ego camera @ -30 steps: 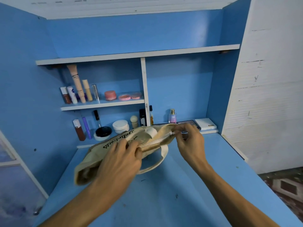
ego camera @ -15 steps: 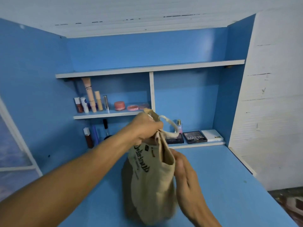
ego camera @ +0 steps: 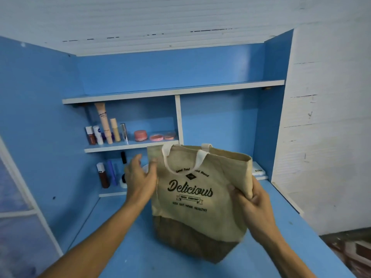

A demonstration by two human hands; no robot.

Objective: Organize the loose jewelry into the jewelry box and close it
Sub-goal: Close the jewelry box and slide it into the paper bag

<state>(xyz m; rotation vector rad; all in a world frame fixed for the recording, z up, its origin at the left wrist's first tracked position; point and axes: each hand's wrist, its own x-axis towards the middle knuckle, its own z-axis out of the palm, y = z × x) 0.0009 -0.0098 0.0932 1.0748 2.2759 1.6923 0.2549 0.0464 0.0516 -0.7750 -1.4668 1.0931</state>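
A tote bag stands on the blue desk; cosmetics line its shelves.

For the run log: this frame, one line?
bag upright on desk | left hand touches bag | right hand grips bag | no jewelry seen

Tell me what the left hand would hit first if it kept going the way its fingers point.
Probably the small white shelf edge above it: the left hand points up and away, beside the bag. Depth is unclear; it could pass under, toward the black tube.

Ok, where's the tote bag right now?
Head view, centre: tote bag upright on the desk, right hand pinching its right edge, left hand at its left.
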